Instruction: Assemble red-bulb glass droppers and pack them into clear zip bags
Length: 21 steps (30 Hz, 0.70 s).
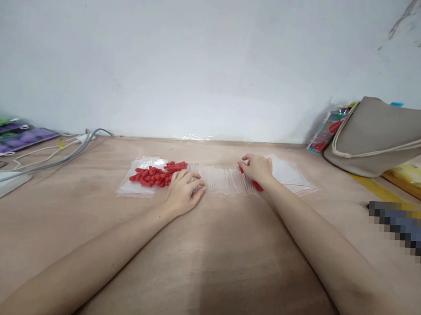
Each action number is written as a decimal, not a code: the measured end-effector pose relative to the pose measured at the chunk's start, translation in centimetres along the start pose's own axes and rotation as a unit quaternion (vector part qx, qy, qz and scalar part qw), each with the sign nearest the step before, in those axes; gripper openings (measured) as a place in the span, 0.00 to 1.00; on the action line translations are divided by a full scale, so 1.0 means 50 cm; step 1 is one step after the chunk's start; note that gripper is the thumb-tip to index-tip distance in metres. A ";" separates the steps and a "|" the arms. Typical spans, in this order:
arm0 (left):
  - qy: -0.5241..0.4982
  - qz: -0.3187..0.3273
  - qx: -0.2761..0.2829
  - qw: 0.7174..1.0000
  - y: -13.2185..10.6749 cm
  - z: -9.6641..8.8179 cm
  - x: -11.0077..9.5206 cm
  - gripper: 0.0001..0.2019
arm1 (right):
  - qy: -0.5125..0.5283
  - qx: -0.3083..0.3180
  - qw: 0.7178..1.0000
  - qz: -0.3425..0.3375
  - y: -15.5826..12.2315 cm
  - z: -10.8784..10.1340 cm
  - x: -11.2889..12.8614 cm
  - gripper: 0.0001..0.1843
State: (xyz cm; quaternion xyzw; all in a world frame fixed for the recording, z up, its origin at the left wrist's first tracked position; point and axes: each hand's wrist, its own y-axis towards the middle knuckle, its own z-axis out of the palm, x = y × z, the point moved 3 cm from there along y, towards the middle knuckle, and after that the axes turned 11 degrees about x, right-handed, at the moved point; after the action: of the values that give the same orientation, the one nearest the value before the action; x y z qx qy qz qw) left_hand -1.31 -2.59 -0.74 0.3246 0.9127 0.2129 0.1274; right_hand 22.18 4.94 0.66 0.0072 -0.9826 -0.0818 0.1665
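Note:
A row of clear thin tubes (223, 180) lies across the middle of the wooden table (205, 251). My left hand (184, 191) rests at the row's left end, fingers bent down onto the tubes. Just left of it, a pile of small red caps (156, 173) sits on a clear plastic bag (134, 187). My right hand (256, 169) is at the row's right end, fingers curled around red pieces (256, 184) that show beneath the palm. Another clear bag with a red strip (294, 178) lies right of that hand.
A beige drawstring bag (381, 136) stands at the right by the wall, with a colourful packet (325, 130) behind it and yellow items (412, 180) beside it. Grey cables (66, 152), a white power strip (0, 184) and purple-green packets (14, 135) lie at the left.

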 end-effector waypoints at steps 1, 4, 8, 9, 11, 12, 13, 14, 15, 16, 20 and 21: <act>0.000 0.006 0.005 1.000 0.001 0.000 -0.003 0.06 | 0.009 -0.004 1.000 0.009 -0.001 -0.009 -0.006 0.15; -0.013 0.011 0.030 0.999 0.014 0.005 -0.017 0.06 | 0.047 0.025 0.998 0.025 -0.005 -0.040 -0.033 0.11; -0.024 -0.020 0.056 0.998 0.060 0.024 -0.044 0.08 | 0.097 0.159 0.982 -0.042 -0.020 -0.064 -0.065 0.06; -0.022 -0.036 0.060 0.997 0.076 0.032 -0.050 0.09 | 0.104 0.189 0.974 -0.061 -0.025 -0.067 -0.069 0.06; -0.012 -0.074 0.071 0.995 0.111 0.050 -0.061 0.09 | 0.101 0.233 0.963 -0.086 -0.035 -0.072 -0.074 0.06; 0.000 -0.088 0.074 0.993 0.128 0.059 -0.065 0.10 | 0.092 0.247 0.960 -0.093 -0.038 -0.073 -0.074 0.05; 0.017 -0.096 0.076 0.992 0.143 0.067 -0.070 0.10 | 0.079 0.255 0.959 -0.098 -0.041 -0.073 -0.073 0.04; 0.036 -0.105 0.077 0.991 0.157 0.074 -0.074 0.11 | 0.065 0.258 0.959 -0.100 -0.042 -0.074 -0.071 0.03; 0.053 -0.114 0.081 0.989 0.167 0.081 -0.077 0.12 | 0.051 0.257 0.960 -0.099 -0.043 -0.074 -0.069 0.02; 0.066 -0.125 0.087 0.986 0.175 0.086 -0.080 0.12 | 0.040 0.258 0.960 -0.098 -0.042 -0.073 -0.066 0.01; 0.081 -0.164 0.132 0.974 0.189 0.093 -0.092 0.14 | 0.019 0.273 0.957 -0.100 -0.039 -0.067 -0.063 0.05; 0.083 -0.173 0.142 0.971 0.190 0.093 -0.096 0.13 | 0.017 0.274 0.956 -0.103 -0.039 -0.065 -0.063 0.06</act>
State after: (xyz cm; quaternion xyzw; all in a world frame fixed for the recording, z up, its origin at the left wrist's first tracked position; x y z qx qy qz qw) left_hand 9.15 2.40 0.14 0.1580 0.9833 0.0818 0.0381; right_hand 26.18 2.65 2.36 0.1547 -0.9582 0.1744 0.1657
